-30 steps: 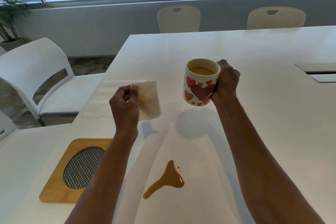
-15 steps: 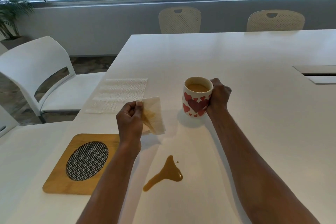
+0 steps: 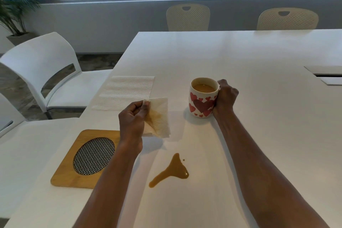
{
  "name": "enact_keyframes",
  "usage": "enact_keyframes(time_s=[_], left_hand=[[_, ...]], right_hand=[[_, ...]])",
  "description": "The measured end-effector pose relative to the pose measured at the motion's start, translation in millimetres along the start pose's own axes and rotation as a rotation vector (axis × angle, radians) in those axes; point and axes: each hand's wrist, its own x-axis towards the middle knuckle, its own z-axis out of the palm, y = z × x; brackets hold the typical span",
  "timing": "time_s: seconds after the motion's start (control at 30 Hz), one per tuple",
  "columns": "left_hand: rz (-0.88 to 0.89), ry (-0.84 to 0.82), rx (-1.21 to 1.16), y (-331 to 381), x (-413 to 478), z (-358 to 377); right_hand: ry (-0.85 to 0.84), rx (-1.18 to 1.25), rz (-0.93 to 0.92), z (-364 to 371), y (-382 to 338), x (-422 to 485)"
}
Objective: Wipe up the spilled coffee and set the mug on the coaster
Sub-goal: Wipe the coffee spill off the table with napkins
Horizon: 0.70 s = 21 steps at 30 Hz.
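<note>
Neither of the 2 jobs is done: the coffee puddle lies unwiped near the coaster (nothing on it). The left hand pinches a stained napkin. The right hand is curled round the mug, which stands on the table well apart from the coaster.

Two hands, two paper towels, four chairs — and one each of mug, coaster, spill, plant.

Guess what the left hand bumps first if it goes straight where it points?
Most likely the clean paper towel lying flat just beyond the left hand, which pinches a stained napkin. The hand's height is unclear, so it might pass over.
</note>
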Motion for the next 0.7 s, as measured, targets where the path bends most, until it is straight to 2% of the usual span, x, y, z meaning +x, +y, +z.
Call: enact_keyframes(time_s=[0.3,0.7], left_hand=[[-0.036,0.004,-0.001,-2,-2,-6],[-0.013,-0.01,-0.01,6,-8,-7]], right_hand=[[0.019,0.007,-0.024,0,7,4],[-0.073,0.032,-0.045,-8,9,-2]])
